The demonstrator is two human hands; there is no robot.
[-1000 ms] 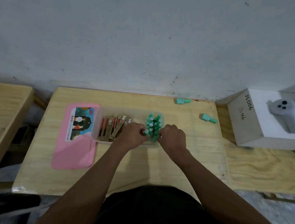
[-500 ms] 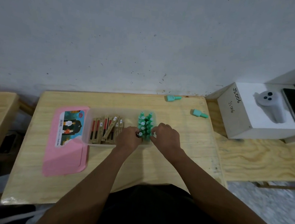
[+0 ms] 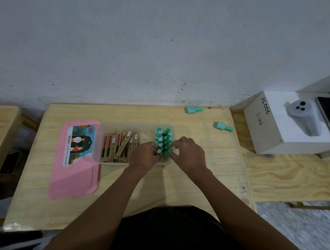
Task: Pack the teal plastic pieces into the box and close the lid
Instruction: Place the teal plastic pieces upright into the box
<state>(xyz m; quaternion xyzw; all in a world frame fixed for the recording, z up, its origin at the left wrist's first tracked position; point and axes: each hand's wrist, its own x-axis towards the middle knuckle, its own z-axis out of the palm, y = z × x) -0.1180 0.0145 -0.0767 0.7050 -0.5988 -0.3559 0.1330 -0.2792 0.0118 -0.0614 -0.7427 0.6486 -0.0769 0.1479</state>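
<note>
in the clear box (image 3: 99, 139), teal pieces (image 3: 163, 138) stand upright, left hand (image 3: 144, 157) and right hand (image 3: 189, 154) pinching the nearest.

Upright teal pieces (image 3: 164, 139) in open box (image 3: 146, 131)

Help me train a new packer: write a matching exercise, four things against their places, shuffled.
Things
1. pink lid
2. brown packets
3. upright teal pieces
4. loose teal pieces

Places
A. left part of the clear box
B. lying on the table, outside the box, towards its far right corner
C. flat on the table, left of the box
D. right part of the box, between the left hand and right hand

Pairs: 1-C, 2-A, 3-D, 4-B
</note>
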